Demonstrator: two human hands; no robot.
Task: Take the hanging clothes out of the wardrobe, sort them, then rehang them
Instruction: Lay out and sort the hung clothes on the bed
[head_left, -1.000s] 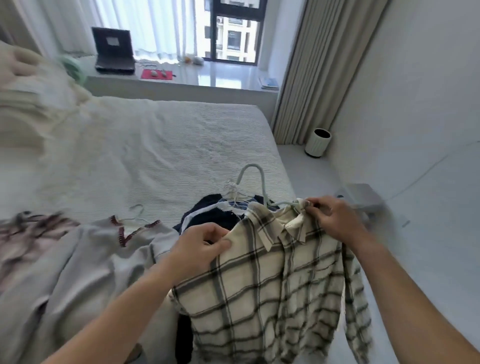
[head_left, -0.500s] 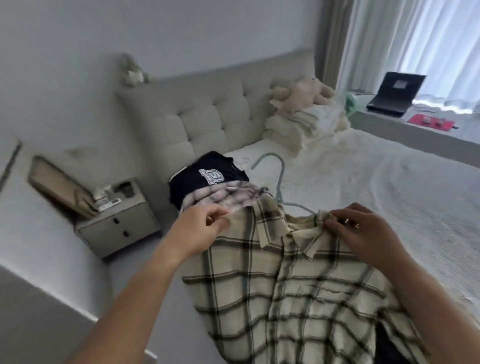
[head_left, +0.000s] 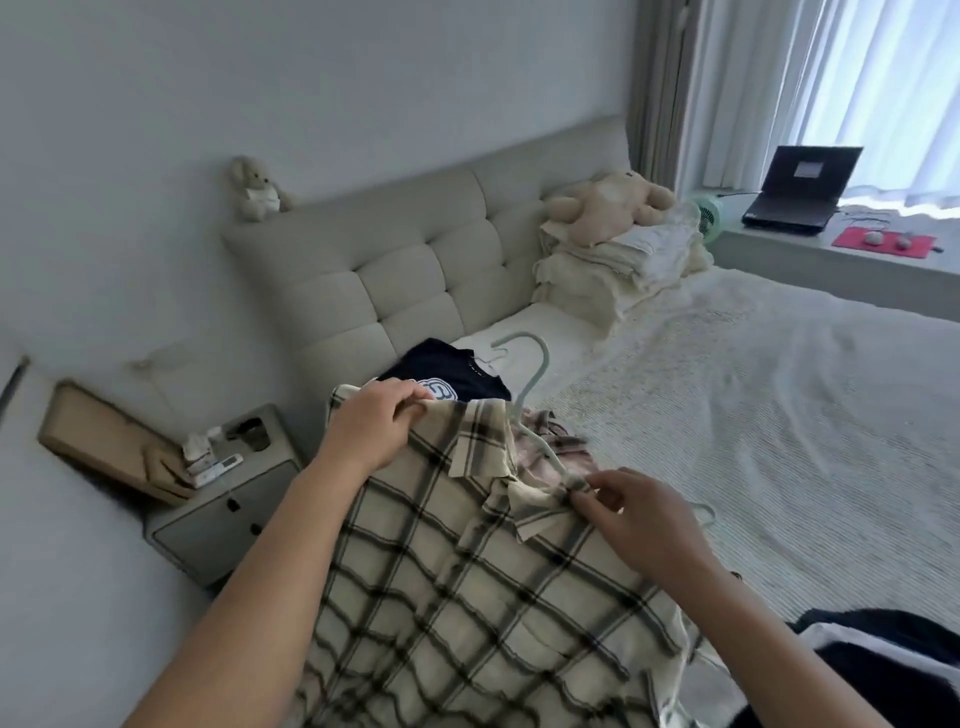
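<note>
A cream shirt with dark checks (head_left: 467, 587) hangs on a pale green hanger (head_left: 535, 374), held up over the bed's near edge. My left hand (head_left: 374, 426) grips its left shoulder. My right hand (head_left: 628, 514) pinches the collar and shoulder on the right side. Behind the shirt on the bed lie a navy top with a white logo (head_left: 441, 369) and a pink checked shirt (head_left: 550, 441). Dark clothes (head_left: 883, 654) lie at the lower right.
The bed (head_left: 753, 415) has a padded headboard (head_left: 415, 260). A stack of folded bedding with a plush toy (head_left: 613, 249) sits at its head. A grey nightstand (head_left: 228, 499) stands left. A laptop (head_left: 800, 192) rests on the window ledge.
The view swung from the bed's foot and window toward the headboard. Both hands kept hold of the checked shirt and carried it over the navy and pink tops.
</note>
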